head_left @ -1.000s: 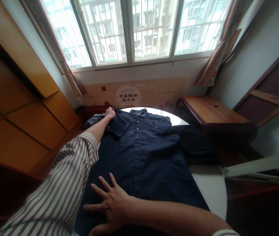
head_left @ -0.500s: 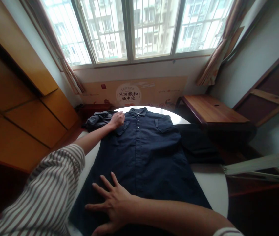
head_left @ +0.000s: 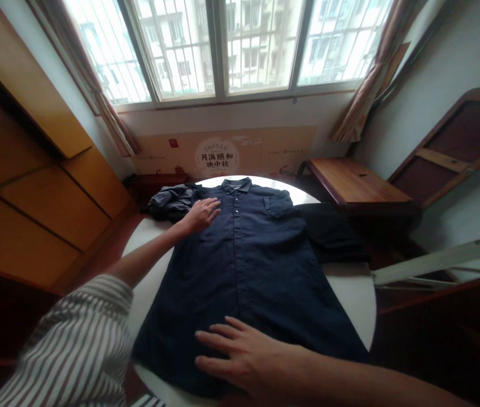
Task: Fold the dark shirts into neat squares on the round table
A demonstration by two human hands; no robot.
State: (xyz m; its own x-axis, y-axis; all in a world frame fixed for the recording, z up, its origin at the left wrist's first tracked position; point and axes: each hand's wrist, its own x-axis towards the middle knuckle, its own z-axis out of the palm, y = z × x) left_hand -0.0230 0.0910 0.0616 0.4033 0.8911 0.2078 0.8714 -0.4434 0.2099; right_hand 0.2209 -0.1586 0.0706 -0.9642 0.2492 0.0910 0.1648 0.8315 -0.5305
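Observation:
A dark navy button-up shirt (head_left: 265, 271) lies front side up, its collar toward the window, on a round white table (head_left: 352, 299). My left hand (head_left: 201, 215) rests on the upper left of its chest with fingers stretched out. Low on the shirt, near the hem, my right hand (head_left: 257, 359) is spread with the palm down. Neither hand holds anything. The sleeve on the right is folded in over the chest; the left chest area is partly under my left hand.
Crumpled dark clothing (head_left: 170, 200) lies at the table's far left, and folded black cloth (head_left: 335, 234) at its right. Beyond are a wooden side table (head_left: 352, 181), yellow cabinets (head_left: 45, 206) on the left and a pale beam (head_left: 439, 260) on the right.
My left hand has gone from closed fingers near the shoulder to stretched fingers on the chest. My right hand has shifted right and slightly down along the lower shirt.

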